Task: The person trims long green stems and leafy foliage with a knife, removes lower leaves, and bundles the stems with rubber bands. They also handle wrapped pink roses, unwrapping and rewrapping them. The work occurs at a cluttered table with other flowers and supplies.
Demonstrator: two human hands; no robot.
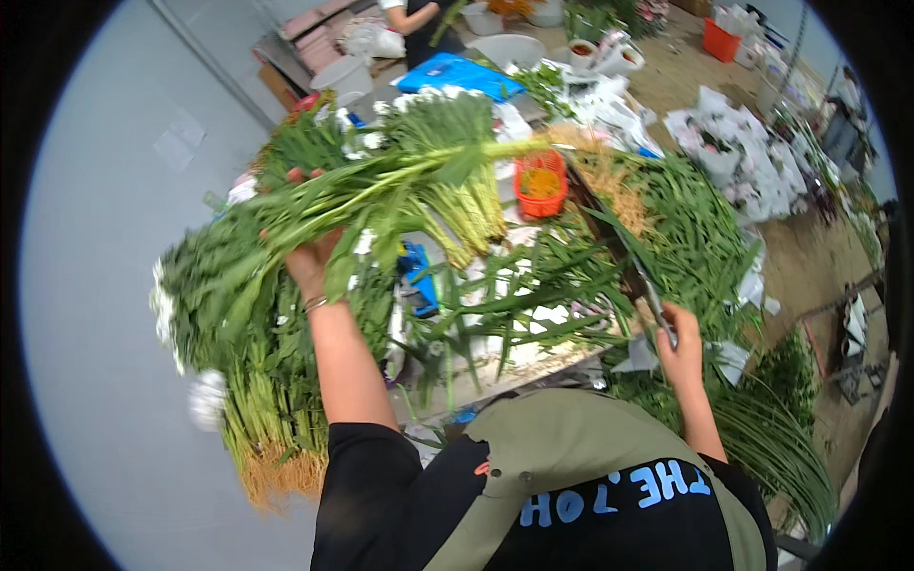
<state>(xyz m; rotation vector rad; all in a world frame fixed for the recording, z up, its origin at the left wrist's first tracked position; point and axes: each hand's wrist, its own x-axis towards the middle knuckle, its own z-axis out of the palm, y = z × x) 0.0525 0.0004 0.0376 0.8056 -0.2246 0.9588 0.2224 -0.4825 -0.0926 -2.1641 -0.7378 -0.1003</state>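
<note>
My left hand (314, 255) is closed around a leafy green flower stalk (419, 179), held above the table. Its bare, pale stem end points right, close to the knife tip. My right hand (680, 344) grips the handle of a long knife (609, 233), whose dark blade points away from me and to the left. Cut green leaves (533, 285) lie loose below the blade. Tan roots (614, 186) are heaped just right of it. Piled beside my left arm are stalks with white flowers and roots (271, 409).
Bundled flower stalks (462, 205) lie on the table near an orange basket (540, 188) with yellow contents and a blue object (419, 278). More leaves (690, 224) cover the right side. A blue plastic sheet (459, 74) lies at the back; a person (414, 21) stands beyond.
</note>
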